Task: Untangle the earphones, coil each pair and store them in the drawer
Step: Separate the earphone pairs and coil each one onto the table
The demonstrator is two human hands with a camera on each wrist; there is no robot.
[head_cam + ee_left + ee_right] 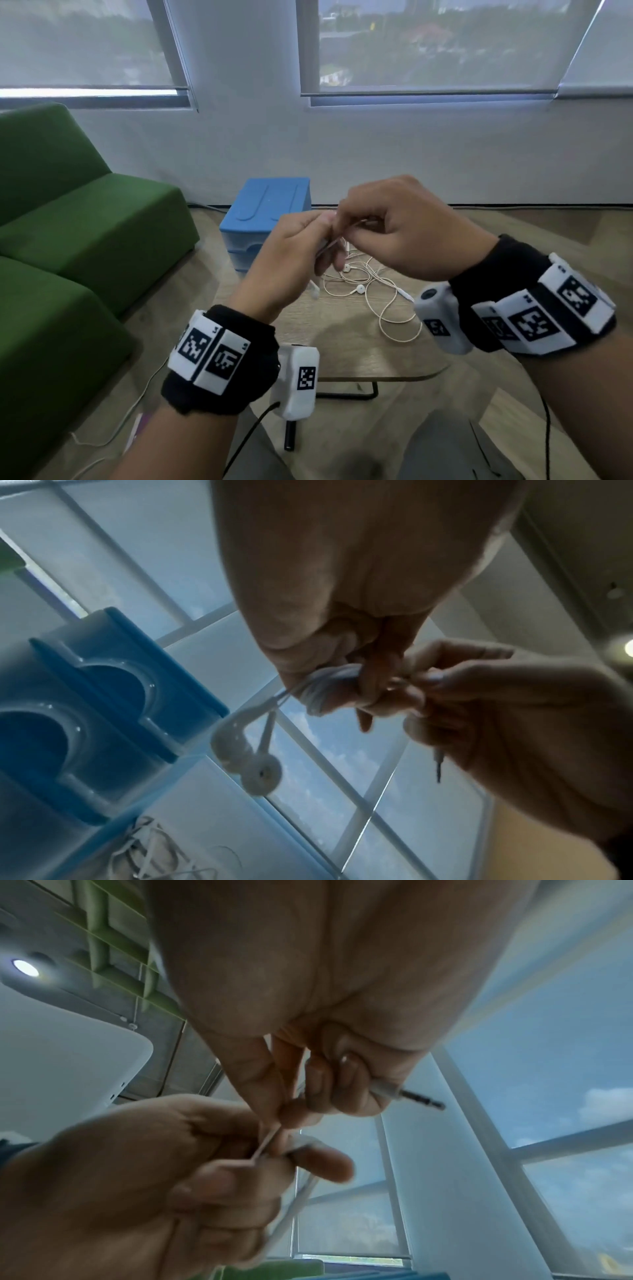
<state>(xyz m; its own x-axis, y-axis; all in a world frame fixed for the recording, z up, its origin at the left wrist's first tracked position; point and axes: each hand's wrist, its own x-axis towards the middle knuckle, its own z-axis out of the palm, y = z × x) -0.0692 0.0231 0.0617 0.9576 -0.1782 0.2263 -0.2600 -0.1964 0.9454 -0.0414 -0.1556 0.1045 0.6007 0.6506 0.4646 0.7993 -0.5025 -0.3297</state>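
Both hands are raised together above the table. My left hand (301,246) grips a white coil of earphone cable (325,685) wound round its fingers; two earbuds (246,753) dangle below it. My right hand (387,226) pinches the cable's tail end, and the jack plug (411,1096) sticks out past its curled fingers. A second pair of white earphones (373,287) lies loose and tangled on the table under the hands. The blue drawer unit (267,212) stands at the table's far left, its drawers closed.
The wooden table (342,349) has a rounded front edge on black metal legs. A green sofa (68,222) fills the left side. A white wall with windows lies behind. Cables trail over the floor at the lower left.
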